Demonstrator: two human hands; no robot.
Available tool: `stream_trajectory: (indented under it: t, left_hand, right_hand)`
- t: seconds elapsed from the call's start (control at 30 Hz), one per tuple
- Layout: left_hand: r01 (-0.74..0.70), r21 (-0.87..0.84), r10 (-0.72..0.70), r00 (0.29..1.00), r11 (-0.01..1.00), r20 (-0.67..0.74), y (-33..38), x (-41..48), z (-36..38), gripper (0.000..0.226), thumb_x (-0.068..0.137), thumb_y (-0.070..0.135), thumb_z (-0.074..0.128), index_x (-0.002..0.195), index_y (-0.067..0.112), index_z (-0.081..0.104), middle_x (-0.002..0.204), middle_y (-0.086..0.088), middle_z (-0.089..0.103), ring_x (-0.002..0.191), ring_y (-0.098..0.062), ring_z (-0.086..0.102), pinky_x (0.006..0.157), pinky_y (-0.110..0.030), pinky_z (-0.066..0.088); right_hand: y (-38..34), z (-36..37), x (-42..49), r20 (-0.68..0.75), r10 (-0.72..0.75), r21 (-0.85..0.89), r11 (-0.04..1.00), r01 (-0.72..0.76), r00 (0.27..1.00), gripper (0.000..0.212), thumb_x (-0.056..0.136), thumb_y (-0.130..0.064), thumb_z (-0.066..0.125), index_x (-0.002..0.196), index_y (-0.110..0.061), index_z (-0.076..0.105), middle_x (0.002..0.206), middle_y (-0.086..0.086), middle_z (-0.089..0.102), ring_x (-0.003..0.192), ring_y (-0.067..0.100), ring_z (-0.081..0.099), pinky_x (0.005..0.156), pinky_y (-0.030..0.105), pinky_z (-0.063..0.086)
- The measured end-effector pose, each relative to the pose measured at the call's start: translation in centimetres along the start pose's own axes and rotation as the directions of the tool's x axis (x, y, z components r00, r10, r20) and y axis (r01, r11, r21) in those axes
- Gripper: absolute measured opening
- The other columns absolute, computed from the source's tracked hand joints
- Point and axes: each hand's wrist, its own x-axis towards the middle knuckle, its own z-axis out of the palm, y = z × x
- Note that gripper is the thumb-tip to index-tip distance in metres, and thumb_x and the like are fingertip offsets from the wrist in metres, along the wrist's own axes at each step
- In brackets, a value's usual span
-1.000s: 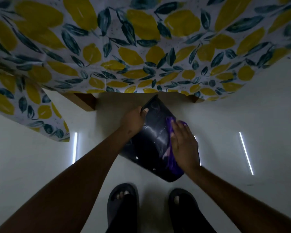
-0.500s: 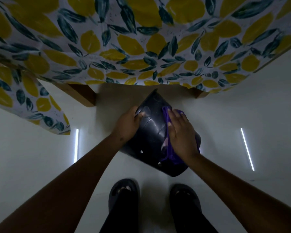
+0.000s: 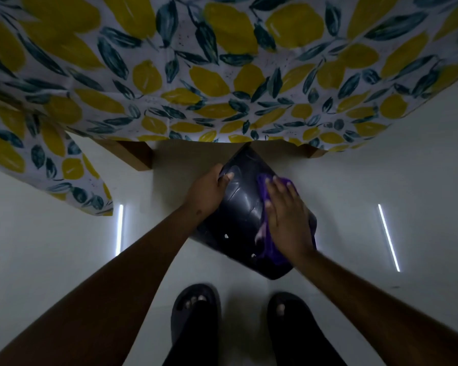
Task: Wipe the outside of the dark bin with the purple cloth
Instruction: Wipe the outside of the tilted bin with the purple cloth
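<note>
The dark bin (image 3: 239, 207) is tilted in the air in front of me, above the floor, its glossy outer wall facing up. My left hand (image 3: 208, 192) grips its upper left edge, thumb on the wall. My right hand (image 3: 286, 220) lies flat on the purple cloth (image 3: 271, 249), pressing it against the right side of the bin. Most of the cloth is hidden under that palm; purple shows above the fingers and below the wrist. The bin's inside is hidden.
A table draped with a lemon-and-leaf patterned cloth (image 3: 222, 75) fills the upper view; a wooden leg (image 3: 132, 155) shows under its edge. My feet in dark sandals (image 3: 196, 313) stand on the pale glossy floor (image 3: 50, 260), which reflects two light strips.
My right hand with the cloth has slid up along the bin's wall, away from me. The bin has shifted slightly toward the table. The left hand keeps its grip.
</note>
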Motion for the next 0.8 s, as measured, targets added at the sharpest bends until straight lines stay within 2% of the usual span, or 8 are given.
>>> stream_trajectory:
  t: [0.07,0.17,0.27,0.37,0.53,0.6,0.7,0.8]
  left_hand:
    - [-0.013,0.013,0.013,1.000,1.000,-0.007,-0.2,0.4,0.1,0.031,0.098,0.035,0.041,0.113,0.010,0.052,0.102,-0.017,0.066,0.094,-0.035,0.062,0.074,-0.032,0.043]
    - [-0.028,0.010,0.028,1.000,1.000,-0.006,-0.1,0.3,-0.1,0.033,0.098,0.035,0.042,0.116,0.010,0.051,0.112,-0.017,0.065,0.104,-0.034,0.061,0.083,-0.036,0.046]
    - [-0.015,-0.013,0.015,1.000,1.000,0.001,-0.2,-0.3,-0.3,0.035,0.098,0.038,0.041,0.121,0.013,0.050,0.117,-0.014,0.065,0.107,-0.031,0.060,0.092,-0.040,0.048]
    - [-0.014,-0.010,0.014,1.000,1.000,0.000,-0.7,-0.9,-0.2,0.034,0.098,0.038,0.041,0.117,0.012,0.051,0.112,-0.013,0.065,0.104,-0.031,0.061,0.091,-0.041,0.049]
    - [-0.004,0.007,0.004,1.000,1.000,-0.003,-0.9,-0.1,-0.3,0.033,0.098,0.036,0.042,0.119,0.013,0.052,0.115,-0.014,0.066,0.105,-0.032,0.061,0.086,-0.035,0.046]
    - [-0.013,0.012,0.013,1.000,1.000,-0.010,-0.8,0.2,-0.2,0.034,0.098,0.036,0.042,0.119,0.012,0.052,0.116,-0.014,0.065,0.107,-0.032,0.060,0.082,-0.031,0.042]
    - [-0.031,0.010,0.031,1.000,0.999,0.002,-0.3,0.2,-0.1,0.033,0.099,0.034,0.041,0.118,0.009,0.051,0.116,-0.016,0.064,0.107,-0.032,0.059,0.078,-0.027,0.037]
    - [-0.017,0.022,0.017,1.000,1.000,0.004,-0.1,0.0,0.0,0.035,0.099,0.035,0.041,0.120,0.010,0.050,0.118,-0.017,0.063,0.109,-0.033,0.059,0.079,-0.027,0.037]
  right_hand:
    - [-1.6,0.4,-3.5,0.076,-0.184,-0.155,0.969,0.194,0.980,0.061,0.096,-0.034,0.035,0.152,-0.028,0.013,0.160,0.001,0.021,0.147,0.031,0.015,0.115,0.051,0.023]
    - [-2.5,-0.3,-1.9,0.060,-0.308,-0.117,0.942,0.314,0.949,0.061,0.094,-0.036,0.032,0.152,-0.030,0.015,0.160,-0.001,0.019,0.147,0.031,0.015,0.113,0.050,0.024]
    - [-1.6,-0.9,4.2,0.027,-0.077,0.053,0.996,0.076,0.997,0.049,0.101,-0.032,0.028,0.149,-0.021,0.029,0.154,0.006,0.034,0.141,0.030,0.032,0.108,0.046,0.033]
    - [0.0,-0.6,5.3,0.041,0.140,0.261,0.954,-0.146,0.989,0.051,0.099,-0.038,0.028,0.145,-0.018,0.039,0.144,0.009,0.048,0.130,0.029,0.046,0.106,0.042,0.038]
    - [-2.6,0.5,-3.8,0.055,-0.209,-0.129,0.968,0.214,0.976,0.056,0.096,-0.035,0.029,0.152,-0.028,0.020,0.160,0.000,0.022,0.147,0.030,0.015,0.114,0.048,0.019]
    - [-2.9,0.6,-3.7,0.073,-0.287,-0.151,0.943,0.295,0.955,0.057,0.097,-0.037,0.029,0.152,-0.031,0.017,0.161,-0.002,0.018,0.148,0.029,0.012,0.115,0.048,0.018]
    - [-2.4,-0.2,0.8,0.037,-0.176,-0.076,0.981,0.178,0.984,0.052,0.100,-0.040,0.021,0.152,-0.028,0.020,0.160,-0.001,0.021,0.147,0.027,0.016,0.114,0.045,0.022]
    - [-1.1,-0.8,4.7,0.028,0.053,0.204,0.977,-0.058,0.998,0.051,0.101,-0.035,0.028,0.148,-0.016,0.033,0.153,0.009,0.037,0.140,0.028,0.034,0.112,0.040,0.029]
